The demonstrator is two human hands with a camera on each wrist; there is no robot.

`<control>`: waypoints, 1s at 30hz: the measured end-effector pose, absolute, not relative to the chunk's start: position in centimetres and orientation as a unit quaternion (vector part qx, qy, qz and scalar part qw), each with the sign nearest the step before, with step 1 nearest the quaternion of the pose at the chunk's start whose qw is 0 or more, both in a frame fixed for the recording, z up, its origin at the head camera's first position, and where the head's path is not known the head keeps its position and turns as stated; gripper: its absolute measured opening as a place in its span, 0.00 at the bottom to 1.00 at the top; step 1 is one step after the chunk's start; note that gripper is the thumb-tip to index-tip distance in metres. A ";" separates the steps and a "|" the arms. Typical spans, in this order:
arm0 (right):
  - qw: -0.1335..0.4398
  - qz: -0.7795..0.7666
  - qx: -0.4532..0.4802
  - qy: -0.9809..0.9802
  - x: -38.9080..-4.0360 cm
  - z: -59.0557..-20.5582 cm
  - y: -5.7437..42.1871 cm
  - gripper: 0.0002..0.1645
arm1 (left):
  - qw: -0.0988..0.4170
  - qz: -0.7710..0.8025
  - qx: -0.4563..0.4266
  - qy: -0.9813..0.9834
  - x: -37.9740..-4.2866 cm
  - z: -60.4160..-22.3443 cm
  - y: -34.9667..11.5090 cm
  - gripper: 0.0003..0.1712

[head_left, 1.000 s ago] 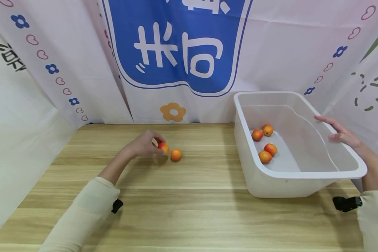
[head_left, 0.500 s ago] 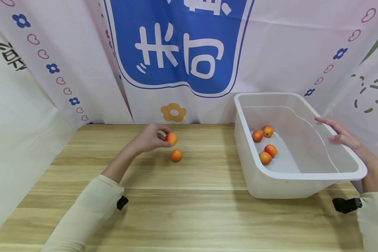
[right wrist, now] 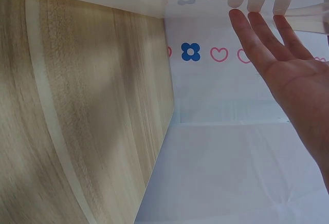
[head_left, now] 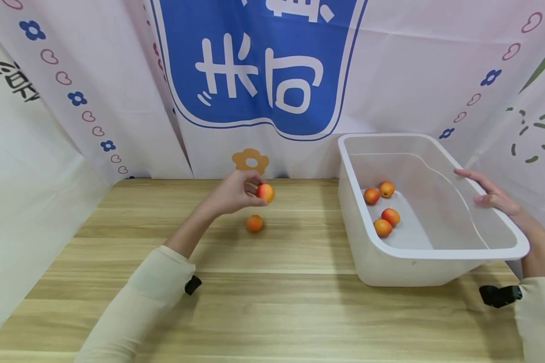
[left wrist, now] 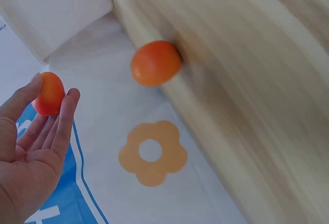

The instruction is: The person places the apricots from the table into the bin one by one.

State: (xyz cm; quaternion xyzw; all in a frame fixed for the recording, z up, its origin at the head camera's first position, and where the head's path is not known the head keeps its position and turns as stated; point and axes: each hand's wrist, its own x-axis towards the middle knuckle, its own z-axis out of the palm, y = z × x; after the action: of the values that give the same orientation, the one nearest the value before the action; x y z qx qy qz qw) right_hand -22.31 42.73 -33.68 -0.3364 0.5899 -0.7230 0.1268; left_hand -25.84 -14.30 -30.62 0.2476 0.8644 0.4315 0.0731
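**A:** What is each hand doing?

**B:** In the head view, the left hand (head_left: 236, 194), just left of centre, holds a small orange-red fruit (head_left: 265, 193) above the desk (head_left: 272, 302). The grip is a fingertip pinch: thumb on one side, fingers curled round the other. The left wrist view shows the same fruit (left wrist: 49, 93) perched at the fingertips (left wrist: 66, 112) at the left of the frame, with the palm below it bare.

**B:** The right hand (head_left: 492, 194), at the right of the frame, rests on the far right rim of a white plastic tub (head_left: 436, 252). Its fingers lie straight and slightly spread, holding nothing.

**A:** How would the fruit handle?

**B:** It looks light, round and smooth-skinned, so it would probably roll if set down and could slip from a loose pinch. If it is real fruit, it may bruise under a hard squeeze; whether it is real or a model cannot be told. A hold across its widest part, as the hand has now, seems the safest.

**A:** What else is nearby?

**B:** A second fruit (head_left: 255, 223) lies on the desk just below the held one, apart from the hand. Four more fruits (head_left: 381, 206) sit together on the tub's floor, towards its left side. The tub's near-left wall stands between the held fruit and those four. Behind the desk hangs a white printed backdrop (head_left: 254, 75) with a blue panel.
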 end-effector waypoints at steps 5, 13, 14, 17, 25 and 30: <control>0.129 -0.727 -0.320 0.593 -22.0 -33.7 42.8 0.51 | 0.064 0.423 0.264 0.865 -26.0 -30.0 -12.7 0.22; 0.114 -0.725 -0.289 0.614 -21.6 -33.7 42.8 0.49 | 0.057 0.424 0.280 0.859 -26.2 -28.8 -10.4 0.20; 0.118 -0.728 -0.292 0.609 -21.6 -33.7 42.8 0.49 | 0.057 0.425 0.284 0.857 -26.2 -28.6 -10.1 0.20; 0.120 -0.729 -0.289 0.609 -21.6 -33.7 42.7 0.47 | 0.059 0.427 0.293 0.853 -26.2 -28.2 -9.3 0.20; 0.106 -0.728 -0.283 0.616 -21.4 -33.7 42.5 0.46 | 0.063 0.429 0.301 0.849 -26.2 -27.5 -7.4 0.23; 0.104 -0.727 -0.266 0.624 -21.3 -33.7 42.5 0.46 | 0.073 0.467 0.311 0.825 -26.0 -26.5 -5.8 0.28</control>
State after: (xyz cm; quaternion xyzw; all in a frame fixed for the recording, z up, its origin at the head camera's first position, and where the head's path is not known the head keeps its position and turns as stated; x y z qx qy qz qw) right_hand -21.30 42.51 -33.68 -0.2663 0.6239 -0.7273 0.1037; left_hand -25.97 -5.78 -26.52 0.3110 0.8247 0.4667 0.0730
